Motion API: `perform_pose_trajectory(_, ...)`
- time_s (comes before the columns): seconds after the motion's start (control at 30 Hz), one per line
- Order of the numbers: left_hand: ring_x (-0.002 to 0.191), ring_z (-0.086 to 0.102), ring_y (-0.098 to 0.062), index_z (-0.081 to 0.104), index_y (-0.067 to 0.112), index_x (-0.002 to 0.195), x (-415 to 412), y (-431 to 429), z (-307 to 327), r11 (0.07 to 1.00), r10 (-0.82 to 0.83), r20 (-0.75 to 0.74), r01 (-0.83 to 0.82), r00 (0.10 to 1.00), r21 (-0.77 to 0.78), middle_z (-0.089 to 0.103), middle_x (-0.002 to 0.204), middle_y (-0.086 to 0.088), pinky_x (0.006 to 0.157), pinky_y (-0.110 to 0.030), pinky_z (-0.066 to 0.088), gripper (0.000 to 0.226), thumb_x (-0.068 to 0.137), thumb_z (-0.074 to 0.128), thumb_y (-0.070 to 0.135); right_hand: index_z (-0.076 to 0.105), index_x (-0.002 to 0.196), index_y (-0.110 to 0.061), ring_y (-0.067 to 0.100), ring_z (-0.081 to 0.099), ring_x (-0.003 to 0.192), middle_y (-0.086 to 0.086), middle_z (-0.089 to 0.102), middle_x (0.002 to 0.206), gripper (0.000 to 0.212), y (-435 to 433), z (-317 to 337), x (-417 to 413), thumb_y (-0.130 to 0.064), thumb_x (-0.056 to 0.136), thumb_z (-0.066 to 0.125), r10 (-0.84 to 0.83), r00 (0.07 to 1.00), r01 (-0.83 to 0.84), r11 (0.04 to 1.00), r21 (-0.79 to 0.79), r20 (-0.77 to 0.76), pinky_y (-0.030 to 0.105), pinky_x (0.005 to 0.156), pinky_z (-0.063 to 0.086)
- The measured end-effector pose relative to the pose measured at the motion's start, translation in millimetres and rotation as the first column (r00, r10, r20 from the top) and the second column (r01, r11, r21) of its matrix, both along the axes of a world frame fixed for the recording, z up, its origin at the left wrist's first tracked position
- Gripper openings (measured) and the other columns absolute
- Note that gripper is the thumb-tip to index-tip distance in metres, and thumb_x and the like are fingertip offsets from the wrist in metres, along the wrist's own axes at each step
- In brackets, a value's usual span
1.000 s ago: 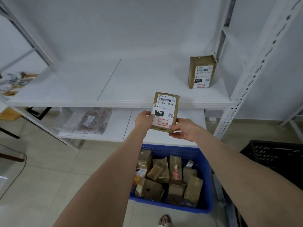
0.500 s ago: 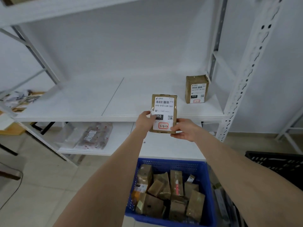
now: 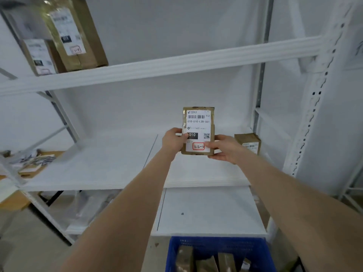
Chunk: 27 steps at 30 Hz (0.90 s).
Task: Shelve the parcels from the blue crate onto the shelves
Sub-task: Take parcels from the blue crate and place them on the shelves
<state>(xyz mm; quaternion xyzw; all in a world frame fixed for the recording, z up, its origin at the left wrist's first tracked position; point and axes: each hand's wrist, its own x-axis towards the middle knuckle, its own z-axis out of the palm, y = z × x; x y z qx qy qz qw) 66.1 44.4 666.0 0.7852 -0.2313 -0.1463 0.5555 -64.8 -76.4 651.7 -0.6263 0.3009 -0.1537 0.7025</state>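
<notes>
A flat brown parcel [image 3: 198, 122] with a white label, marked in a red box at its foot, stands upright in front of me above the middle shelf [image 3: 110, 165]. My left hand [image 3: 172, 141] grips its lower left edge, thumb on the label. My right hand [image 3: 224, 149] holds its lower right corner from the side and below. The blue crate [image 3: 176, 252] sits at the bottom of the view with several brown parcels in it. Another brown parcel [image 3: 248, 143] stands on the middle shelf at the right, partly behind my right hand.
The upper shelf [image 3: 176, 63] carries two brown boxes [image 3: 64, 36] at its left end. A white perforated upright [image 3: 314, 107] borders the shelves on the right. The lower shelf [image 3: 208, 211] lies under my arms. Papers [image 3: 33, 161] lie on a wooden surface at far left.
My view has tilted upward, bringing the upper shelf and its boxes into sight. Both hands have raised the parcel higher against the shelf bay. The crate has slid toward the bottom edge.
</notes>
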Motion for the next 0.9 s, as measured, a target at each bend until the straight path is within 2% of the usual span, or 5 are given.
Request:
perform_pose_trajectory(0.2, 0.098, 0.065, -0.035, 0.060, 0.004, 0.115, 29, 14, 68, 0.989, -0.050, 0.105, 0.064, 0.993, -0.132, 0.066, 0.108, -0.020, 0.082, -0.049, 0.056, 0.027, 0.089, 0.062, 0.010, 0.058, 0.117, -0.020, 0.024, 0.065, 0.097, 0.001, 0.068, 0.102, 0.038, 21, 68, 18, -0.012, 0.083, 0.074, -0.081, 0.992, 0.093, 0.987, -0.127, 0.100, 0.031, 0.080, 0.055)
perform_pose_trajectory(0.4, 0.097, 0.067, -0.029, 0.069, 0.006, 0.107, 37, 4, 130, 0.966, -0.057, 0.253, 0.118, 0.966, -0.229, 0.071, 0.105, -0.012, 0.086, -0.046, 0.055, 0.023, 0.087, 0.058, 0.007, 0.058, 0.126, -0.016, 0.020, 0.063, 0.093, 0.005, 0.069, 0.109, 0.045, 23, 127, 23, -0.010, 0.084, 0.072, -0.159, 0.960, 0.217, 0.944, -0.249, 0.232, 0.035, 0.092, 0.051)
perform_pose_trajectory(0.57, 0.099, 0.065, -0.027, 0.069, 0.006, 0.111, 19, -20, 186, 0.939, -0.029, 0.381, 0.156, 0.924, -0.306, 0.070, 0.107, -0.010, 0.089, -0.042, 0.054, 0.025, 0.088, 0.058, 0.008, 0.057, 0.129, -0.013, 0.020, 0.063, 0.089, 0.007, 0.070, 0.105, 0.047, 0, 175, 17, -0.010, 0.085, 0.072, -0.200, 0.922, 0.321, 0.875, -0.363, 0.333, 0.034, 0.085, 0.054)
perform_pose_trajectory(0.77, 0.099, 0.066, -0.026, 0.071, 0.011, 0.108, 3, -71, 234, 0.927, -0.001, 0.448, 0.168, 0.894, -0.334, 0.072, 0.105, -0.009, 0.088, -0.041, 0.054, 0.025, 0.088, 0.055, 0.010, 0.062, 0.123, -0.011, 0.019, 0.057, 0.073, 0.000, 0.063, 0.077, 0.040, -47, 220, 5, -0.009, 0.085, 0.071, -0.227, 0.880, 0.425, 0.769, -0.478, 0.418, 0.039, 0.083, 0.054)
perform_pose_trajectory(0.9, 0.101, 0.065, -0.026, 0.070, 0.014, 0.110, -11, -115, 252, 0.926, 0.009, 0.427, 0.154, 0.904, -0.345, 0.071, 0.106, -0.006, 0.089, -0.041, 0.054, 0.028, 0.088, 0.053, 0.010, 0.062, 0.123, -0.021, 0.019, 0.063, 0.079, 0.001, 0.067, 0.084, 0.041, -91, 241, -3, -0.014, 0.084, 0.071, -0.274, 0.864, 0.484, 0.682, -0.549, 0.422, 0.039, 0.087, 0.055)
